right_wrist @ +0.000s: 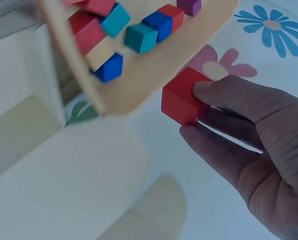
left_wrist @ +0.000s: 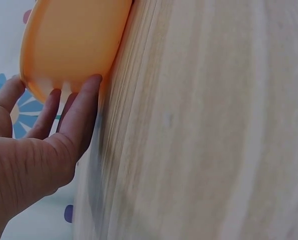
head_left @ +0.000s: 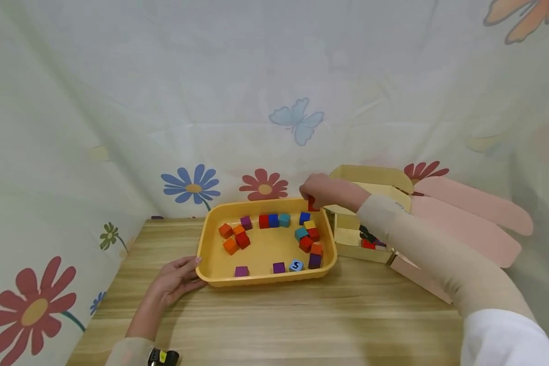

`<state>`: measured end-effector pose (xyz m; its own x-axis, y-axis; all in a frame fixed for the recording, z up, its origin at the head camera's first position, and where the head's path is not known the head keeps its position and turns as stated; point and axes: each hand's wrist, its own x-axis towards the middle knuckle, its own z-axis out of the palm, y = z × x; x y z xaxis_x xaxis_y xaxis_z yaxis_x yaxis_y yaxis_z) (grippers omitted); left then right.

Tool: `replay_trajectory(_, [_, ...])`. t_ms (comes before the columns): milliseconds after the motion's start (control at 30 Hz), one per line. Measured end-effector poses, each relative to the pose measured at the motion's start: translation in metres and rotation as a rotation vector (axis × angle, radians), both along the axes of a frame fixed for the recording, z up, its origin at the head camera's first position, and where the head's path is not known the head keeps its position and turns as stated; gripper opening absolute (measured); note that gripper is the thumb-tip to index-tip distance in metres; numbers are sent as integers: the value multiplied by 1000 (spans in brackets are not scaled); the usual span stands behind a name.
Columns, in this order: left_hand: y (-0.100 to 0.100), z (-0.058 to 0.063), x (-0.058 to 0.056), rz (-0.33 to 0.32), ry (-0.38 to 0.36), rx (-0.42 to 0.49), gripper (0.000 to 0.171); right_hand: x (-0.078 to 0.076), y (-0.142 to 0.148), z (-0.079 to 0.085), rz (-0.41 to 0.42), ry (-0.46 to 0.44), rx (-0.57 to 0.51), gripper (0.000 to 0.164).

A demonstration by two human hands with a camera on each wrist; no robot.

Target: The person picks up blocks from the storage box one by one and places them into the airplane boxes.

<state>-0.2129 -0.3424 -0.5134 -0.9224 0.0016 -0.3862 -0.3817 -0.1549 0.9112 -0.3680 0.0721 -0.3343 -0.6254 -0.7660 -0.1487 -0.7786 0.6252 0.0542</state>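
Note:
A yellow tray (head_left: 263,254) holds several small coloured cubes in red, orange, blue, teal and purple. At its left front corner my left hand (head_left: 176,278) touches the outer wall. The left wrist view shows its fingers (left_wrist: 81,112) extended against the tray's side. Over the far right corner, my right hand (head_left: 322,190) pinches a red cube (right_wrist: 184,95) between thumb and fingers. In the right wrist view this cube is held beyond the tray's rim. Among the cubes lies a light-blue one (head_left: 296,265) with a black mark on top.
Right of the tray stands an open pale-yellow box (head_left: 363,252) with red and dark pieces inside, partly hidden by my right arm. Pink box flaps (head_left: 466,218) spread farther right. The wooden table (head_left: 274,320) meets a flower-printed curtain (head_left: 238,142) behind.

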Motion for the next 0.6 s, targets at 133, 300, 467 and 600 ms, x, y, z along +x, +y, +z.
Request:
replay_trajectory(133, [0, 1, 0, 6, 0, 0, 76, 9, 32, 5, 15, -19, -8, 15])
replay_trajectory(300, [0, 4, -1, 7, -5, -8, 74, 17, 66, -4, 10, -32, 16, 17])
replay_trajectory(467, [1, 3, 0, -2, -35, -9, 75, 13, 87, -18, 9, -108, 107, 16])
replay_trajectory(600, [1, 2, 0, -3, -13, -7, 74, 6, 100, -25, 11, -125, 134, 18])
